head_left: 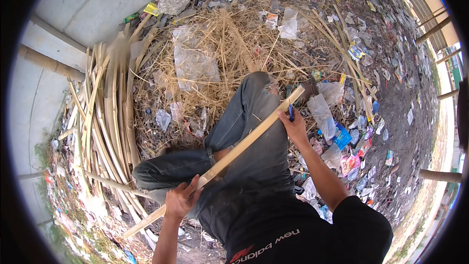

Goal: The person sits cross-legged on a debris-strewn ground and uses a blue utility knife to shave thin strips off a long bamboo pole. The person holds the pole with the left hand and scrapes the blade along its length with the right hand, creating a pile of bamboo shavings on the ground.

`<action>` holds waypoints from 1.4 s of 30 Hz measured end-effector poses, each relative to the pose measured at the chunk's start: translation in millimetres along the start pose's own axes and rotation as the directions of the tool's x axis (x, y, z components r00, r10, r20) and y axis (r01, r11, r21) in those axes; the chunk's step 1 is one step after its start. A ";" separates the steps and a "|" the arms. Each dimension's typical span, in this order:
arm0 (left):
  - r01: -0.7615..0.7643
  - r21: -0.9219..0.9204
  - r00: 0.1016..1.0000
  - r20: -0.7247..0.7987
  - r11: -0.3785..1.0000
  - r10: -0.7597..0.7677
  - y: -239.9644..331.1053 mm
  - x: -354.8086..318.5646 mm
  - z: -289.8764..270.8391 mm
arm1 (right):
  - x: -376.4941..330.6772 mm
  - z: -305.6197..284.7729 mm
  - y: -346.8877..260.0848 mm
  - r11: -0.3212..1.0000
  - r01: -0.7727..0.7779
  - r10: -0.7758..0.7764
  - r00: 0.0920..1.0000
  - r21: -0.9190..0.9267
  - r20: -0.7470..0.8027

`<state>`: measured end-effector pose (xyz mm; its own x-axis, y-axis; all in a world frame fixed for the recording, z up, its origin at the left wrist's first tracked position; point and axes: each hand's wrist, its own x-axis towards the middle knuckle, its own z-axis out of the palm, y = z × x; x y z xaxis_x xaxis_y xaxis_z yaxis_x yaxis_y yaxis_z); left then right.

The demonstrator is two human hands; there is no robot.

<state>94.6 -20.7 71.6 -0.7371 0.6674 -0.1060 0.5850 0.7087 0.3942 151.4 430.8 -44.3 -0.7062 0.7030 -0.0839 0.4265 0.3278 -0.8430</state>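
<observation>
A long pale bamboo strip [254,136] lies slantwise across my lap, from the lower left up to my right knee. My left hand [181,199] is closed around its lower part, with the thumb along the top face. Near the strip's upper end, my right hand [295,128] is closed on a slim blue pen-like object [291,112]. The fingertips of that hand are at the strip's edge; whether they also grip it is hard to tell. The lower part of the blue object is hidden in the fingers.
Split bamboo strips [113,112] are piled at my left beside a grey wall [88,5]. Straw-like shavings [229,49] and a flat greyish sheet [195,61] lie ahead. Plastic litter [342,137] covers the ground on the right, with thin strips [349,58] further off.
</observation>
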 end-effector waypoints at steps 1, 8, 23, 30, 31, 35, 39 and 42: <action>-0.012 0.004 1.000 0.000 1.000 0.012 7.2 10.8 3.6 | -3.7 -0.6 -7.3 0.996 0.061 -0.062 0.998 -0.058 -0.024; -0.116 0.050 0.990 -0.072 0.992 0.120 54.2 108.7 44.3 | -30.3 -12.5 -51.4 0.894 0.153 -0.099 0.984 -0.421 0.147; -0.229 0.014 0.971 -0.067 0.973 0.230 104.6 192.5 83.2 | -30.8 -14.6 -55.4 0.855 0.273 -0.146 0.943 -0.442 0.299; -0.164 -0.068 0.984 0.054 0.984 0.168 89.0 160.8 60.4 | -33.1 -10.2 -46.2 0.883 0.192 -0.085 0.963 -0.428 0.255; -0.170 -0.074 0.984 0.041 0.983 0.173 83.6 152.5 55.6 | -33.1 -10.4 -47.2 0.885 0.183 -0.078 0.965 -0.428 0.251; -0.138 -0.101 0.989 0.047 0.985 0.143 60.9 110.8 24.9 | -31.6 -11.1 -50.7 0.892 0.154 -0.040 0.964 -0.426 0.265; -0.064 -0.106 0.992 0.104 0.992 0.076 37.9 59.9 -13.8 | -31.0 -9.6 -46.3 0.898 0.153 -0.041 0.962 -0.412 0.268; -0.041 -0.136 0.995 0.086 0.990 0.053 21.3 23.1 -34.2 | -30.8 -10.3 -51.0 0.888 0.158 -0.030 0.957 -0.432 0.289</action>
<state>78.5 2.0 108.7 -0.6735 0.7210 -0.1632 0.5629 0.6433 0.5190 157.3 399.0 6.7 -0.8519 0.4805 -0.2085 0.5110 0.6751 -0.5321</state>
